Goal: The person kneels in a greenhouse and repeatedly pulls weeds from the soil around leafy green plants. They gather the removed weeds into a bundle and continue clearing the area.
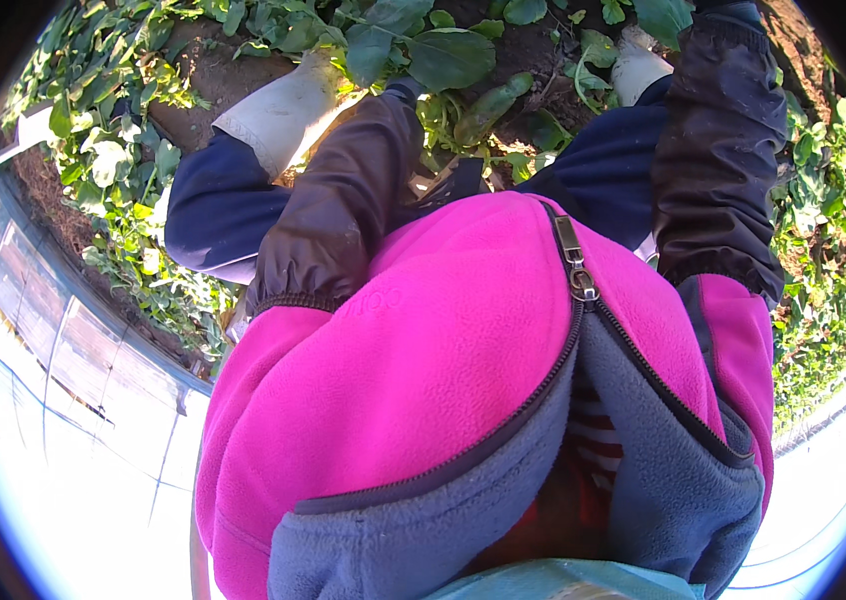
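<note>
As a broad leaf [450,58] spreads, the left hand [405,89] sits beside it, right hand [732,13] well apart — openness and hold, I cannot tell.

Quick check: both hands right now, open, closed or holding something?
Left hand: cannot be told, mostly hidden at the leaves.
Right hand: cannot be told, mostly cut off at the top edge.

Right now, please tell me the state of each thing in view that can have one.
Left hand: mostly hidden by leaves, grip unclear.
Right hand: mostly cut off at top edge, grip unclear.
Pink jacket: worn, zipper partly open toward the neck.
Brown sleeve covers: worn, wrinkled.
Boots: worn, partly behind leaves.
Dark blue trousers: worn, left knee bent.
Leafy plants: green, partly sunlit.
</note>
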`<state>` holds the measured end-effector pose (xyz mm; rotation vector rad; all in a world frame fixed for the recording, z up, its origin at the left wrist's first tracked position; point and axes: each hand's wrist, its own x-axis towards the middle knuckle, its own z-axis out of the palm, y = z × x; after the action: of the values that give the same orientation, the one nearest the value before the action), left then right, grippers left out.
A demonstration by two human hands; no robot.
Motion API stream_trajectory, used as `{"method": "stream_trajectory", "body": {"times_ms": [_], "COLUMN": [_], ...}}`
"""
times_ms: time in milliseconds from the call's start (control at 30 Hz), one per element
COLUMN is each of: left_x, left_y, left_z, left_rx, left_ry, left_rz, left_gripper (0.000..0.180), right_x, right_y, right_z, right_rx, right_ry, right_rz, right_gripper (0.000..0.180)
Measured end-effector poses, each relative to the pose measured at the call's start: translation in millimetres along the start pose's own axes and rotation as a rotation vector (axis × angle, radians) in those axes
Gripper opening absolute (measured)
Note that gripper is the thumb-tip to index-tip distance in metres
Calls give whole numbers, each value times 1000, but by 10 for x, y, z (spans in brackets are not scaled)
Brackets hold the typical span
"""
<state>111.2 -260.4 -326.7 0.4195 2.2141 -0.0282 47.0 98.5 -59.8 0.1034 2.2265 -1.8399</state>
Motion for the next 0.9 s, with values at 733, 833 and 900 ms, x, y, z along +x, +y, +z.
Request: {"method": "stream_trajectory", "body": {"times_ms": [733,833,900], "left_x": [-1062,-1347,-1490], "left_y": [-17,98,166], "left_z": [-742,-1292,-1830], "left_rx": [-1723,-1678,-1578], "left_ry": [-277,-252,-165], "left_rz": [-399,-167,28], "left_gripper": [34,36,34], "right_x": [47,51,34], "right_y": [186,75,-23], "right_z": [-348,-298,-105], "right_rx": [75,110,107], "right_ry": [46,17,-42], "right_rz": [-6,-16,3], "right_gripper": [36,36,36]}}
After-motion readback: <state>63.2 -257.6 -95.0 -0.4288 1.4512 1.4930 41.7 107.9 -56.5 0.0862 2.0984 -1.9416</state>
